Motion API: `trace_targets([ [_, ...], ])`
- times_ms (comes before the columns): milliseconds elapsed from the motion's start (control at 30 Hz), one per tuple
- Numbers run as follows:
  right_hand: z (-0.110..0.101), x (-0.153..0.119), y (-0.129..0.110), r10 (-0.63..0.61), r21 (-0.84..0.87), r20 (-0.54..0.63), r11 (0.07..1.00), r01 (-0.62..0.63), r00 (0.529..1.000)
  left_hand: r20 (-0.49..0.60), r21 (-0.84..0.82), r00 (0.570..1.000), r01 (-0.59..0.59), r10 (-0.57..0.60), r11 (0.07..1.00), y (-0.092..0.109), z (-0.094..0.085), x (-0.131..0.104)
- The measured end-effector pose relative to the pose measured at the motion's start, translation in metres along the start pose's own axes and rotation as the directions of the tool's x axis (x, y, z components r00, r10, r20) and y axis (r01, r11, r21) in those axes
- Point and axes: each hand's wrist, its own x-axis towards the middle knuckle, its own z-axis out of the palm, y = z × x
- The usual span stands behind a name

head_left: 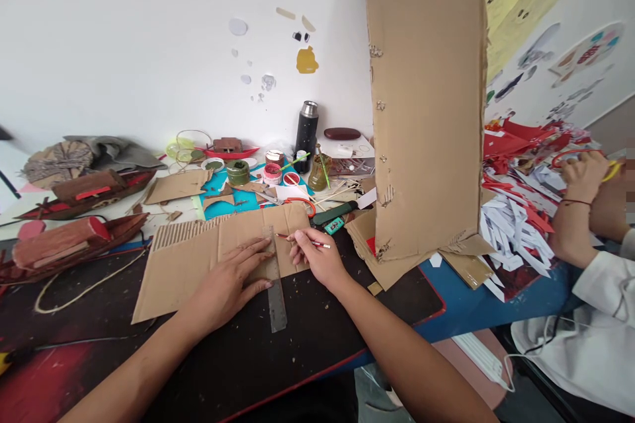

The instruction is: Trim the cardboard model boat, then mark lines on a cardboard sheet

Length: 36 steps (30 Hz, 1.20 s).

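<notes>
A flat piece of brown cardboard (178, 277) lies on the dark mat, part of its corrugated layer bared at the upper left. Across it runs a clear ruler (278, 307), its near end reaching past the cardboard's edge. My left hand (233, 281) rests flat on the cardboard and the ruler's left side, fingers stretched out. Pinched in my right hand (317, 258) is a red and white pencil (321, 245), its tip close to the ruler's right edge over the cardboard.
A tall cardboard panel (429, 112) stands at the right. Behind the work are paint jars (238, 173), orange-handled scissors (297, 201) and a black thermos (306, 129). Model boats (64, 244) sit left. Right, another person's hand (583, 175) holds scissors near paper strips (513, 231).
</notes>
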Motion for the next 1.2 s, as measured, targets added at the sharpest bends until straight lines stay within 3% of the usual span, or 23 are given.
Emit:
trace_targets([
  [833,0.002,0.0,0.002,-0.024,-0.05,0.005,0.998,0.024,1.0,0.012,-0.009,1.0,0.012,-0.012,1.0,0.001,-0.001,0.0],
  [1200,0.003,-0.011,-0.006,-0.131,-0.349,0.096,0.924,0.156,0.987,0.014,-0.016,1.0,0.004,-0.004,1.0,0.0,-0.001,0.001],
])
